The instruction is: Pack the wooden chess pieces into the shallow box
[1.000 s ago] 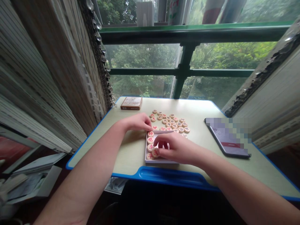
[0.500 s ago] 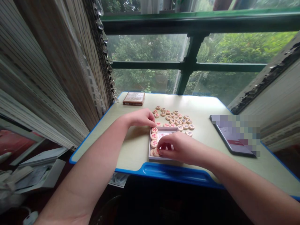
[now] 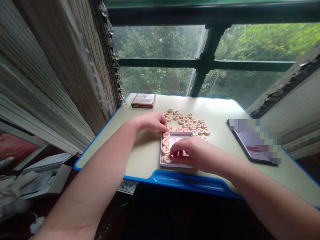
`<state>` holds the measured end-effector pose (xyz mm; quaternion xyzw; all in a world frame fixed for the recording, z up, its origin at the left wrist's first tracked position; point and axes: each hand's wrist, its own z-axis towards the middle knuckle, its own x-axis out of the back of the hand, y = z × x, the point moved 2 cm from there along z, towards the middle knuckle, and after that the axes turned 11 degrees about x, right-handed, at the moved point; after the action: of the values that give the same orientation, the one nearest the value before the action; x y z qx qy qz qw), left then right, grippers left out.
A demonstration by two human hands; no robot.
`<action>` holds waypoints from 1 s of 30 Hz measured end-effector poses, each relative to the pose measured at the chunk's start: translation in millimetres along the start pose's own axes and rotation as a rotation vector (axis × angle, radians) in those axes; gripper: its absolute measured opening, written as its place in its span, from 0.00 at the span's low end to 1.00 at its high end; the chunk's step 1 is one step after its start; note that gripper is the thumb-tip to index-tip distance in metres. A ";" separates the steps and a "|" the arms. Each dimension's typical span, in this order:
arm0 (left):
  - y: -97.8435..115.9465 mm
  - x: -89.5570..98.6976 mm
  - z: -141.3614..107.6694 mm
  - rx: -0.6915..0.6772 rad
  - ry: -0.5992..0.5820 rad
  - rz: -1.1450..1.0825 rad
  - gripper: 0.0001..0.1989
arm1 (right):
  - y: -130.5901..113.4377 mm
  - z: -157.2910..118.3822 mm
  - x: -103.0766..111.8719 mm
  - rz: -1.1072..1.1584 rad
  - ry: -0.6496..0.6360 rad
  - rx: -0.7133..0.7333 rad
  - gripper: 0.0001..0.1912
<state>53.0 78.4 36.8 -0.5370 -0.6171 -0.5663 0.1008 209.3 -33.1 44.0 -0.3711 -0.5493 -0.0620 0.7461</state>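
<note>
A shallow white box (image 3: 161, 153) lies near the table's front edge, with a column of round wooden pieces with red characters along its left side. My right hand (image 3: 186, 150) reaches into the box, its fingertips at the lowest piece (image 3: 167, 158), which overlaps another piece beneath it. My left hand (image 3: 156, 121) is at the box's far left corner, fingers pressed together just above the top piece (image 3: 166, 134); whether they hold anything is hidden. Beyond the box, several loose pieces (image 3: 186, 125) with red or dark characters lie face up.
A flat brown box (image 3: 143, 100) is at the table's back left. On the right lies a dark tablet (image 3: 252, 145), partly blurred. A blue tray groove (image 3: 190, 182) runs along the front edge of the table (image 3: 140, 156). Curtains hang on both sides of the window.
The view has tilted slightly downward. My right fingertips have drawn back a little from the lowest piece, which now shows more of its face. My left hand stays at the box corner.
</note>
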 end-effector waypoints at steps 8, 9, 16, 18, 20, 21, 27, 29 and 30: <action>-2.9 -0.6 3.4 -0.028 -0.001 0.003 0.14 | 0.7 1.9 -2.8 0.041 0.013 0.139 0.07; -3.0 -0.6 3.5 -0.029 -0.003 0.004 0.14 | 0.7 2.2 -3.4 0.037 0.016 0.146 0.07; -3.1 -0.3 3.0 -0.033 -0.005 0.006 0.14 | 0.1 4.9 -5.0 0.018 0.044 0.164 0.06; -3.6 -0.5 3.3 -0.031 -0.011 0.007 0.14 | 1.0 5.5 -4.0 0.021 0.047 0.165 0.06; -4.5 -0.6 4.0 -0.024 -0.014 0.006 0.14 | 1.6 5.7 -2.9 0.023 0.047 0.165 0.07; -4.9 -0.7 4.3 -0.023 -0.014 0.003 0.15 | 1.5 5.7 -2.3 0.023 0.051 0.165 0.07; -6.0 -0.1 5.3 -0.027 -0.011 -0.013 0.14 | 5.4 4.8 4.1 -0.027 0.112 0.167 0.06; -5.6 -0.2 5.5 -0.021 0.000 -0.022 0.13 | 17.9 4.6 11.4 -0.090 0.195 0.110 0.08; -5.2 -0.5 5.8 -0.020 0.010 -0.030 0.14 | 27.3 4.3 16.6 -0.134 0.265 0.057 0.08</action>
<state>52.0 83.9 31.4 -0.5259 -0.6189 -0.5765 0.0897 226.1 -5.6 45.6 -0.3009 -0.4710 -0.1443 0.8166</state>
